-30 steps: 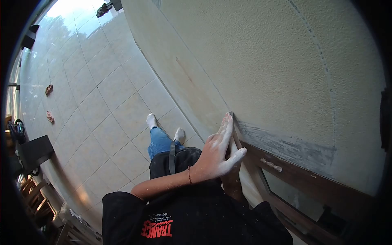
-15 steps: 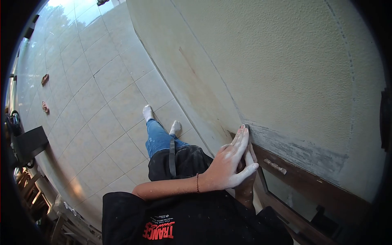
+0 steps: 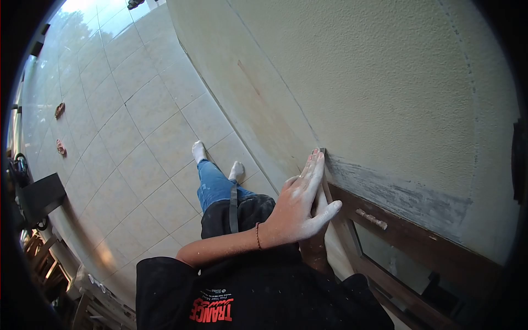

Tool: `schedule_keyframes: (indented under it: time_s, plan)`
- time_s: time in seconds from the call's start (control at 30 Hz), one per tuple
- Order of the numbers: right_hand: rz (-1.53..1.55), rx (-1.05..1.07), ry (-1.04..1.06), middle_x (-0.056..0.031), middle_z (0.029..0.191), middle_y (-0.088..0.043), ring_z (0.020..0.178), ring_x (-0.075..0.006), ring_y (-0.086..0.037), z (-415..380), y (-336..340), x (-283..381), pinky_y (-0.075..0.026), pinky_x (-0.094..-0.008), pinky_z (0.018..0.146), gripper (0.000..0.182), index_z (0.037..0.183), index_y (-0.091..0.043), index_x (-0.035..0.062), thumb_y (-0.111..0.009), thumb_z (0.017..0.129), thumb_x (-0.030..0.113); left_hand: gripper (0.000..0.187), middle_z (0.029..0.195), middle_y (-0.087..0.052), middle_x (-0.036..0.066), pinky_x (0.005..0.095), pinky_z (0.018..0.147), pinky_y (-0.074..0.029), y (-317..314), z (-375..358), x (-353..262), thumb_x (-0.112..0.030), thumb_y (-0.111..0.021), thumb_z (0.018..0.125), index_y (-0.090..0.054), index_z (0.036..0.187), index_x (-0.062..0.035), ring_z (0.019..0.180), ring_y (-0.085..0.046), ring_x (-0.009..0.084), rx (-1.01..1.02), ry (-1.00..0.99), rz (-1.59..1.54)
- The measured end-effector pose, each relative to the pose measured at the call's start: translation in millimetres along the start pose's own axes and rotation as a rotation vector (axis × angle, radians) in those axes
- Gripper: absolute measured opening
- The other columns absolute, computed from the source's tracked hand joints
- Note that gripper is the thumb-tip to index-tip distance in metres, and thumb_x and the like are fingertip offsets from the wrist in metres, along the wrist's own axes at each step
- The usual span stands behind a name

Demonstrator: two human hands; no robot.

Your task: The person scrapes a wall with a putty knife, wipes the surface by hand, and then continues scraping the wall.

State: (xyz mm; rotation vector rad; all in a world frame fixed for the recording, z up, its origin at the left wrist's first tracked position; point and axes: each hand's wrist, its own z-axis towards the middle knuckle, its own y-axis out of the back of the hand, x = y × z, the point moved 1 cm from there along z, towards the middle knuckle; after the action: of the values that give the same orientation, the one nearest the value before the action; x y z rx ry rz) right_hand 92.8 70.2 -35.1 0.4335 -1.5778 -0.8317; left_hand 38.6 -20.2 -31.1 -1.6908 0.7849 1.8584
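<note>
My left hand (image 3: 296, 206), coated in white dust, lies flat with its fingers stretched out together and the thumb apart. It rests over my right hand (image 3: 314, 246), which is mostly hidden beneath it. Past the fingertips shows the edge of a thin dark grey piece (image 3: 323, 150), pressed between my hands and the wall; its kind is not clear. The cream wall (image 3: 396, 99) is textured, with a grey smeared patch (image 3: 401, 195) beside the fingertips, above a brown wooden frame (image 3: 407, 236).
A whitish roll-like handle (image 3: 371, 219) sits on the wooden frame. Pale floor tiles (image 3: 143, 110) stretch to the left, with two sandals (image 3: 60, 147) on them. A dark panel (image 3: 44, 195) and wooden furniture (image 3: 44, 258) stand at the far left. My socked feet (image 3: 199, 151) are near the wall's base.
Both hands have slid together up and slightly left in the view along the wall, the grey piece moving with them. More of the wooden frame's near end is uncovered.
</note>
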Motion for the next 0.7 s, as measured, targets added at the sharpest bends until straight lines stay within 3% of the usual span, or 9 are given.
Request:
schedule_keyframes:
  time_s: [0.03, 0.07, 0.2, 0.33, 0.7]
  plan:
    - [-0.003, 0.000, -0.007, -0.0228, 0.133, -0.053, 0.118, -0.0300, -0.057, -4, 1, -1, -0.045, -0.0336, 0.096, 0.064, 0.146, -0.033, -0.0058, -0.051, 0.097, 0.032, 0.089, 0.150, -0.020, 0.040, 0.0442, 0.115, -0.026, 2, 0, 0, -0.031, -0.062, 0.091, -0.013, 0.147, 0.0172, 0.145, -0.023, 0.0421, 0.012, 0.001, -0.012]
    - [-0.007, -0.002, -0.011, -0.0228, 0.133, -0.053, 0.118, -0.0299, -0.057, -8, 3, -2, -0.045, -0.0335, 0.096, 0.064, 0.146, -0.033, -0.0058, -0.051, 0.097, 0.032, 0.088, 0.146, -0.027, 0.042, 0.0459, 0.108, -0.035, -8, -4, 6, -0.036, -0.063, 0.089, -0.020, 0.146, 0.0165, 0.138, -0.036, 0.0447, -0.060, -0.094, 0.002]
    - [0.001, -0.011, -0.003, -0.0227, 0.133, -0.053, 0.118, -0.0296, -0.057, -5, 0, 1, -0.045, -0.0331, 0.096, 0.064, 0.146, -0.034, -0.0057, -0.051, 0.097, 0.032, 0.090, 0.147, -0.027, 0.042, 0.0457, 0.108, -0.035, -11, 1, 5, -0.038, -0.062, 0.089, -0.019, 0.146, 0.0164, 0.139, -0.034, 0.0444, -0.100, -0.067, -0.009]
    - [0.006, -0.010, -0.005, -0.0226, 0.133, -0.053, 0.119, -0.0292, -0.057, 1, -3, 0, -0.045, -0.0328, 0.096, 0.063, 0.146, -0.034, -0.0056, -0.051, 0.098, 0.032, 0.087, 0.150, -0.020, 0.041, 0.0427, 0.116, -0.026, 7, 3, 5, -0.031, -0.061, 0.091, -0.014, 0.146, 0.0178, 0.143, -0.026, 0.0446, -0.011, -0.019, -0.008]
    - [0.006, -0.038, -0.021, -0.0223, 0.133, -0.053, 0.119, -0.0283, -0.057, -6, -2, 4, -0.045, -0.0318, 0.096, 0.062, 0.146, -0.034, -0.0053, -0.050, 0.099, 0.031, 0.086, 0.151, -0.022, 0.039, 0.0432, 0.114, -0.028, 8, -4, 2, -0.035, -0.059, 0.092, -0.016, 0.148, 0.0147, 0.144, -0.025, 0.0425, 0.047, -0.042, -0.042]
